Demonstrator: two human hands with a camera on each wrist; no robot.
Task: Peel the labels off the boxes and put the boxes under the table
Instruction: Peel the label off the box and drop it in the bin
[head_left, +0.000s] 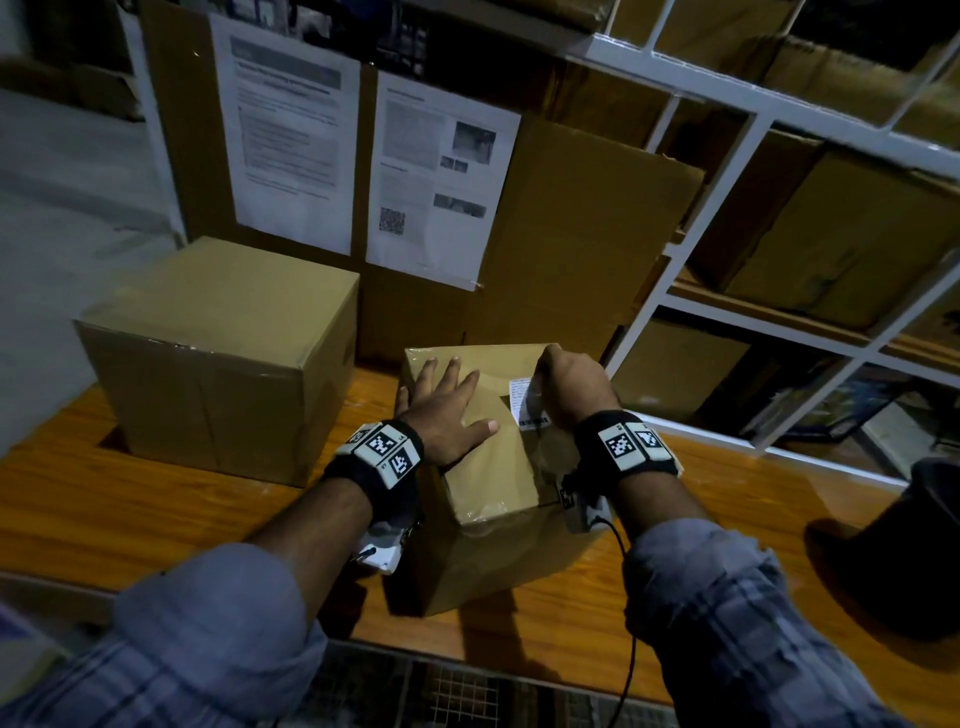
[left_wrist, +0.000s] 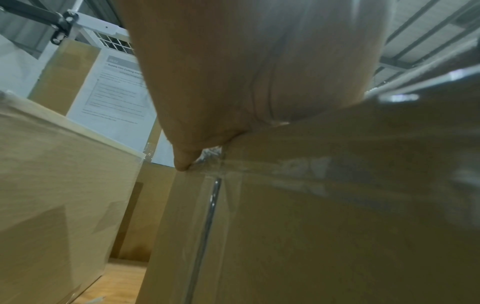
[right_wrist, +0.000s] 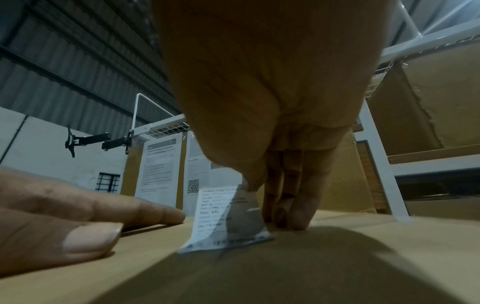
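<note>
A taped cardboard box (head_left: 488, 483) stands on the wooden table (head_left: 156, 509) in front of me. My left hand (head_left: 447, 400) lies flat on its top with fingers spread, pressing it down; the left wrist view shows the palm (left_wrist: 233, 82) on the box edge. A white printed label (head_left: 527, 402) is partly lifted off the box top. My right hand (head_left: 563, 384) pinches the label's upper edge between thumb and fingers; in the right wrist view the label (right_wrist: 228, 218) stands up from the cardboard, its bottom edge still stuck. A larger plain box (head_left: 223, 353) sits to the left.
A cardboard sheet with two printed papers (head_left: 296, 135) leans behind the boxes. White metal shelving (head_left: 753, 156) filled with cartons rises on the right. A dark round object (head_left: 914, 545) sits at the table's right end. A wire grille (head_left: 467, 691) lies below the table's near edge.
</note>
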